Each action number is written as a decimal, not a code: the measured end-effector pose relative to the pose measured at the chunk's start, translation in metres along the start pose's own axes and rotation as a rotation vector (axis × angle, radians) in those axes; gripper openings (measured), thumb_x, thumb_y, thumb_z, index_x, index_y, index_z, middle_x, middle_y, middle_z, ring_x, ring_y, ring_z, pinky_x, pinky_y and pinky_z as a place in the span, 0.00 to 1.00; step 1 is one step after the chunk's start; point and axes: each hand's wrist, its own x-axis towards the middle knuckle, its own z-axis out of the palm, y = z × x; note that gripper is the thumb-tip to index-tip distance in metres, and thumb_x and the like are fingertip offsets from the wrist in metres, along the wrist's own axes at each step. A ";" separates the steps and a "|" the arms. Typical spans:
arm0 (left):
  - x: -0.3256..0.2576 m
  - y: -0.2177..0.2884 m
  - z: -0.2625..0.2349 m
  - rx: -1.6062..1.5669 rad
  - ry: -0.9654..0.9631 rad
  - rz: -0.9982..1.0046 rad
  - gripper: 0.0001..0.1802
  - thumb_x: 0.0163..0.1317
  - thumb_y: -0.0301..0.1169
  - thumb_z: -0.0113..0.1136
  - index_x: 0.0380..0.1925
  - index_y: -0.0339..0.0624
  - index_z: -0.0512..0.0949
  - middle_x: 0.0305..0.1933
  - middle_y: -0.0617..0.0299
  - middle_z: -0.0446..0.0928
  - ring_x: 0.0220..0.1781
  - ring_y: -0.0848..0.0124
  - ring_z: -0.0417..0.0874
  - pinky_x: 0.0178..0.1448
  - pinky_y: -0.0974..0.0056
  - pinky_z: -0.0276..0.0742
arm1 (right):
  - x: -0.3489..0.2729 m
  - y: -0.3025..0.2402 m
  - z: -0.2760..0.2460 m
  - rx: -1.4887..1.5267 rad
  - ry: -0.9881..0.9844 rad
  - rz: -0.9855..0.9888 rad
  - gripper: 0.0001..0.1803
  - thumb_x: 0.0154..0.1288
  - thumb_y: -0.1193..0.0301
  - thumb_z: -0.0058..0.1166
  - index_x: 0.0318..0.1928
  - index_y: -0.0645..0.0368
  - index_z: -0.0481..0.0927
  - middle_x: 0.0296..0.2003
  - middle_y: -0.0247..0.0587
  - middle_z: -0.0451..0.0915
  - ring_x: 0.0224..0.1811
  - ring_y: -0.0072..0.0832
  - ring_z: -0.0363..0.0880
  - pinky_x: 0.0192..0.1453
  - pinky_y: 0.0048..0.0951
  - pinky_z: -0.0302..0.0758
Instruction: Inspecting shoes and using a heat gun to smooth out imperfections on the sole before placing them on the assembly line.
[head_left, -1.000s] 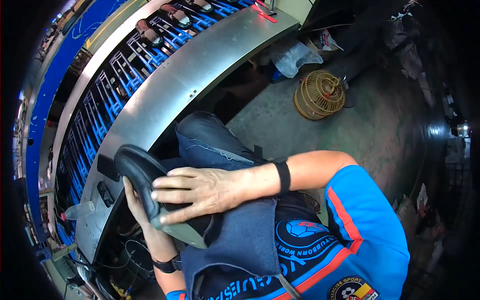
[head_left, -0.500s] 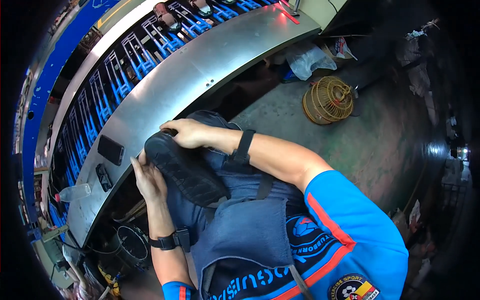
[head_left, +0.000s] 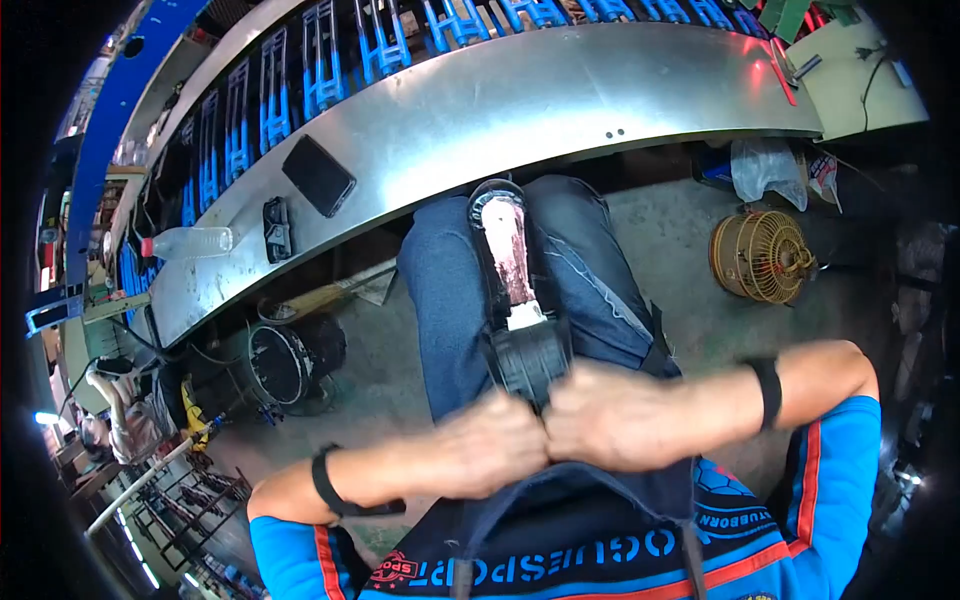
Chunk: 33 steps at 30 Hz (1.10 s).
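A black shoe [head_left: 530, 362] lies lengthwise between my thighs, one end toward the bench. A long, scuffed pink and white surface [head_left: 505, 245], perhaps a shoe last, shows within its dark rim. At the near end, close to my apron, my left hand [head_left: 490, 445] and my right hand [head_left: 620, 418] are closed side by side on the black part. Both are smeared by motion, and their fingertips are hidden.
Beyond my knees runs a metal bench [head_left: 480, 110] with a phone [head_left: 318, 176], a small black object [head_left: 277, 230] and a clear bottle [head_left: 190, 243]. Behind it stand blue racks [head_left: 320, 60]. A bucket [head_left: 280, 362] is at left, a wicker cage [head_left: 762, 256] at right.
The shoe has turned from showing its black sole to showing the pinkish surface and now sits between my thighs. Both hands have moved to its near end. My view has swung left.
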 end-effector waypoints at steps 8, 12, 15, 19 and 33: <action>-0.016 -0.063 0.003 -0.069 0.318 -0.066 0.12 0.52 0.33 0.72 0.35 0.44 0.82 0.41 0.64 0.77 0.43 0.64 0.75 0.51 0.59 0.70 | -0.017 0.069 0.015 0.128 0.262 0.046 0.16 0.54 0.62 0.69 0.35 0.55 0.77 0.34 0.37 0.70 0.38 0.35 0.70 0.44 0.37 0.68; -0.005 -0.082 -0.024 -0.415 0.542 -0.156 0.18 0.52 0.33 0.77 0.39 0.37 0.81 0.40 0.56 0.77 0.39 0.60 0.77 0.43 0.58 0.73 | 0.003 0.085 -0.018 0.380 0.467 0.218 0.19 0.58 0.62 0.70 0.41 0.58 0.75 0.39 0.44 0.74 0.39 0.39 0.73 0.43 0.38 0.71; 0.003 -0.098 -0.033 -0.532 0.698 -0.373 0.18 0.55 0.31 0.76 0.41 0.35 0.79 0.40 0.53 0.77 0.39 0.60 0.77 0.42 0.60 0.74 | 0.019 0.100 -0.024 0.406 0.575 0.421 0.22 0.59 0.65 0.70 0.44 0.61 0.72 0.37 0.46 0.74 0.36 0.40 0.73 0.40 0.38 0.73; 0.013 -0.121 -0.035 -0.657 0.731 -0.551 0.14 0.60 0.28 0.72 0.42 0.34 0.79 0.38 0.56 0.76 0.35 0.67 0.74 0.40 0.63 0.72 | 0.028 0.128 -0.017 0.364 0.594 0.528 0.22 0.62 0.66 0.68 0.45 0.64 0.69 0.37 0.48 0.71 0.32 0.40 0.74 0.35 0.38 0.73; 0.029 -0.125 -0.044 -0.343 0.751 -0.630 0.16 0.62 0.27 0.66 0.49 0.34 0.78 0.52 0.52 0.75 0.54 0.61 0.76 0.57 0.60 0.74 | 0.038 0.134 -0.007 0.399 0.748 0.727 0.26 0.60 0.65 0.71 0.50 0.60 0.69 0.43 0.46 0.69 0.38 0.34 0.72 0.44 0.35 0.74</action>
